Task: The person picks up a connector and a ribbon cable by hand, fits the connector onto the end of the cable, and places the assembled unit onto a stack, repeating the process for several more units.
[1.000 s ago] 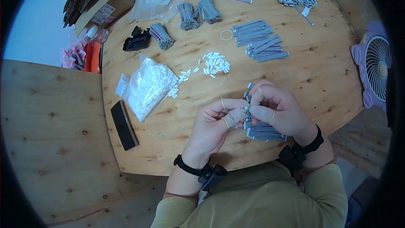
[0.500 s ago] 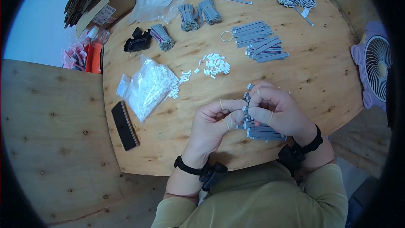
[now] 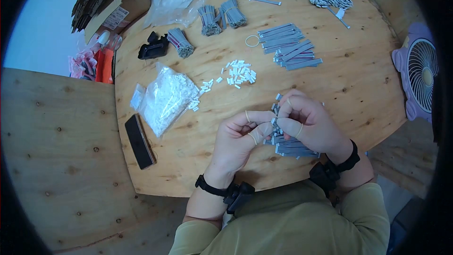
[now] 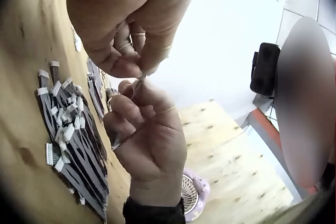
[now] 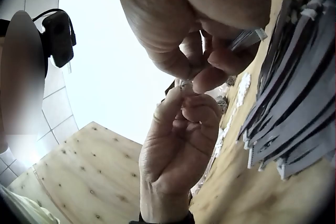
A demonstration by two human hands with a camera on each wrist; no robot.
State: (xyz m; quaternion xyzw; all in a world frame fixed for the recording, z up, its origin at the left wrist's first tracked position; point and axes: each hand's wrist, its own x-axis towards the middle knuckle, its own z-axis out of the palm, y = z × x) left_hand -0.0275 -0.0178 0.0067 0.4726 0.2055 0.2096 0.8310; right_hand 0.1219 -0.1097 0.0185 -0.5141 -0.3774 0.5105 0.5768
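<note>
Both hands meet fingertip to fingertip over the near part of the table. The left hand (image 3: 236,137) pinches a small white connector (image 5: 184,83) between thumb and forefinger, with finger cots on its fingertips. From the other side, the right hand (image 3: 309,118) grips a flat grey ribbon cable (image 5: 245,39), whose white-tipped end sticks out past its curled fingers in the right wrist view. Where cable and connector meet, fingertips largely hide them. Just beneath the hands lies a pile of grey ribbon cables (image 3: 297,148) with white connector ends, also seen in the left wrist view.
Loose white connectors (image 3: 241,72) lie mid-table near a clear bag (image 3: 165,99) of similar pieces. A phone (image 3: 139,141) sits at the left edge. More ribbon cables (image 3: 290,45) and tied bundles (image 3: 233,12) lie farther back. A purple fan (image 3: 417,73) stands right.
The hands stay almost in place, fingertips together throughout. The left thumb and forefinger shift very slightly left; the cable pile and other things look the same.
</note>
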